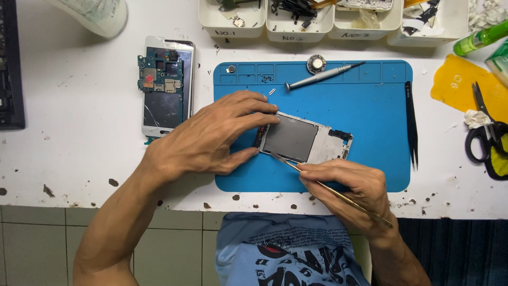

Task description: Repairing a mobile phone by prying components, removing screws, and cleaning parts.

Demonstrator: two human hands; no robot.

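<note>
Seen from above, a person works at a white bench on a blue mat (pixel 370 132) at the centre of the frame. On the mat lies a phone frame (pixel 304 139), a grey and silver rectangle slightly tilted. The left hand (pixel 211 135) lies spread across its left end, fingers pinning it flat. The right hand (pixel 352 185) pinches a thin brass pry tool (pixel 330 189) like a pen, its tip touching the frame's lower edge.

To do this well, it seems best to hold the frame firmly down, keep the tool shallow, and lever gently along the edge so the blade does not slip toward the pinning fingers.

At the upper left of the frame rests a second phone (pixel 166 87), opened, its blue circuit board showing. A grey screwdriver (pixel 320 77) and a small round part (pixel 316 64) sit at the mat's top edge; black tweezers (pixel 411 124) lie along its right side. Four white trays (pixel 299 24) line the top edge, each with a short handwritten black label on its front wall. At the upper right are a green bottle (pixel 481 37) and a yellow sheet (pixel 460 85), with black scissors (pixel 484 132) below.
</note>
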